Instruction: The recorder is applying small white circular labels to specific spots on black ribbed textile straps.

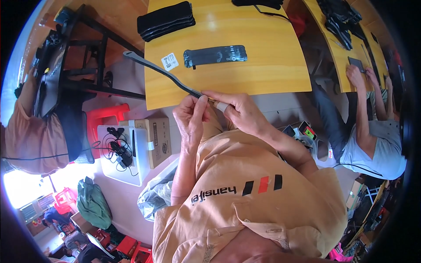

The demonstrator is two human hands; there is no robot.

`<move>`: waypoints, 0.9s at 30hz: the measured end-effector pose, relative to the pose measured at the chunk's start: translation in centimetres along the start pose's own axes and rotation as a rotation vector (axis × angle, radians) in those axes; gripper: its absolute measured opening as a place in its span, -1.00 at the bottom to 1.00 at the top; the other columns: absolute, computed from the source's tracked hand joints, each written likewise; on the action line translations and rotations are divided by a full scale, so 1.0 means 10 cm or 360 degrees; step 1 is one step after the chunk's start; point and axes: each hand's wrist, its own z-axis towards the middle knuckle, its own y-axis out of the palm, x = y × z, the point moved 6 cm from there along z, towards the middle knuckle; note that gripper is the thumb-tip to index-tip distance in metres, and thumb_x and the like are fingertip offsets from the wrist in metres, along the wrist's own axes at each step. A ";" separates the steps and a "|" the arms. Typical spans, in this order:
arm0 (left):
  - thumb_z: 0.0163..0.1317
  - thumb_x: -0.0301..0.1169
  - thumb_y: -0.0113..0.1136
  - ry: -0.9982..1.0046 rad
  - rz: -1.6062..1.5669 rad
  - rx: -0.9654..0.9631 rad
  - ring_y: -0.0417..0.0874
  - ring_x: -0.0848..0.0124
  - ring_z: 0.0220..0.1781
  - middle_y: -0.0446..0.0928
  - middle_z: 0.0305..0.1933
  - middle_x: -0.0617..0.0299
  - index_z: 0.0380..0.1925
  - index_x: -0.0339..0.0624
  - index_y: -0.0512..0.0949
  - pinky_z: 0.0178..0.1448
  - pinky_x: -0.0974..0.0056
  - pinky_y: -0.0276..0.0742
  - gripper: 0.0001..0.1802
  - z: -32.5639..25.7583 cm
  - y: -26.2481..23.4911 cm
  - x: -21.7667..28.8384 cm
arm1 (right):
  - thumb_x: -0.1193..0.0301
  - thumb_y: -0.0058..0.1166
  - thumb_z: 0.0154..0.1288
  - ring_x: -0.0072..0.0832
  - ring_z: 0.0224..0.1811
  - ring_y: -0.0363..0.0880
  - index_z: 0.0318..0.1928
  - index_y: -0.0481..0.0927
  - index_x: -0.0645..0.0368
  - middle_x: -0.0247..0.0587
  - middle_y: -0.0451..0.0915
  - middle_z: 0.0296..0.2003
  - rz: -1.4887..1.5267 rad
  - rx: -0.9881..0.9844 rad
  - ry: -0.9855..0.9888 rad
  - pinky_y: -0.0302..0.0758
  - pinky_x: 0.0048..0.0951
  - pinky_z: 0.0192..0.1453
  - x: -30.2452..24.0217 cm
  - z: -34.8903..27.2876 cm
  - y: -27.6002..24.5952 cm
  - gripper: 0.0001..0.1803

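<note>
A long, narrow black-and-grey strip [163, 75], perhaps a strap, slants out over the near left corner of the table. Its near end sits between my closed left thumb and fingers [191, 116]. My right hand [244, 115] meets the left at that same end, index finger stretched along it and the other fingers curled. A light wrap goes round one right finger. The strip's very tip is hidden by my fingers. Past my hands, a flat dark item in shiny clear plastic [215, 56] lies on the yellow table [263, 79]. Beside it is a white printed label [169, 62].
A stack of black folded pieces [165, 21] stands at the far left of the table, with more black items [258, 3] at the far edge. A white bin with black cables [120, 153], a cardboard box [158, 142] and a red stool [105, 118] are at left. People sit on both sides.
</note>
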 end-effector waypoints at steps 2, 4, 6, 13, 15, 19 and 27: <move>0.21 -0.41 0.10 0.0012 0.0049 -0.0017 0.34 0.63 -0.73 0.39 -0.74 0.31 -0.62 -0.30 0.45 -0.63 0.53 0.24 -0.74 -0.02 0.03 0.01 | 0.82 -0.38 -0.04 -0.53 -0.23 0.56 0.06 0.46 0.22 -0.21 0.60 -0.20 -0.0160 0.0087 -0.0134 0.45 -0.60 -0.12 -0.02 -0.03 -0.02 -0.39; 0.19 -0.43 0.11 0.0094 0.0192 -0.0004 0.35 0.64 -0.73 0.40 -0.75 0.30 -0.64 -0.30 0.45 -0.64 0.52 0.23 -0.74 -0.02 0.06 0.05 | 0.83 -0.38 -0.06 -0.42 0.05 0.47 0.05 0.44 0.27 -0.17 0.57 -0.10 -0.0171 0.0006 0.0080 0.32 -0.55 0.13 0.06 -0.04 -0.01 -0.39; 0.19 -0.43 0.11 0.0147 0.0277 -0.0001 0.35 0.64 -0.73 0.40 -0.76 0.30 -0.66 -0.30 0.44 -0.65 0.52 0.22 -0.74 -0.01 0.10 0.09 | 0.80 -0.35 -0.02 -0.45 -0.15 0.52 0.06 0.45 0.25 -0.20 0.58 -0.24 -0.0088 0.0071 -0.0018 0.40 -0.57 -0.05 0.14 -0.04 -0.01 -0.42; 0.17 -0.43 0.13 0.0386 0.0685 -0.0061 0.36 0.62 -0.74 0.40 -0.78 0.29 -0.69 -0.30 0.43 -0.66 0.50 0.20 -0.72 0.04 0.11 0.17 | 0.57 -0.25 0.25 -0.83 -0.78 -0.07 0.10 0.44 0.12 -0.60 0.12 -0.75 0.1535 -0.0219 0.1055 -0.13 -0.73 -0.71 0.30 -0.13 0.12 -0.59; 0.16 -0.43 0.13 0.0211 0.0499 -0.0057 0.35 0.62 -0.76 0.39 -0.78 0.30 -0.70 -0.29 0.43 -0.67 0.51 0.20 -0.71 0.05 0.11 0.13 | 0.59 -0.26 0.23 -0.82 -0.76 -0.02 0.09 0.46 0.13 -0.57 0.16 -0.74 0.1557 -0.0243 0.1037 -0.07 -0.73 -0.70 0.27 -0.13 0.09 -0.58; 0.15 -0.40 0.13 -0.0132 0.0052 -0.0073 0.29 0.63 -0.79 0.35 -0.79 0.34 -0.72 -0.24 0.41 -0.69 0.54 0.16 -0.70 0.07 0.09 0.02 | 0.70 -0.33 0.15 -0.83 -0.68 0.16 0.05 0.48 0.19 -0.41 0.44 -0.55 0.0751 -0.0026 0.0383 0.14 -0.77 -0.64 0.31 -0.04 0.04 -0.52; 0.15 -0.31 0.14 -0.0330 -0.0220 -0.0165 0.24 0.66 -0.80 0.33 -0.77 0.37 -0.69 -0.21 0.43 -0.71 0.55 0.10 -0.70 0.12 0.07 -0.15 | 0.79 -0.34 0.04 -0.65 -0.49 0.42 0.08 0.45 0.16 -0.25 0.57 -0.28 -0.0016 0.0108 -0.0001 0.39 -0.65 -0.39 0.10 -0.02 -0.02 -0.42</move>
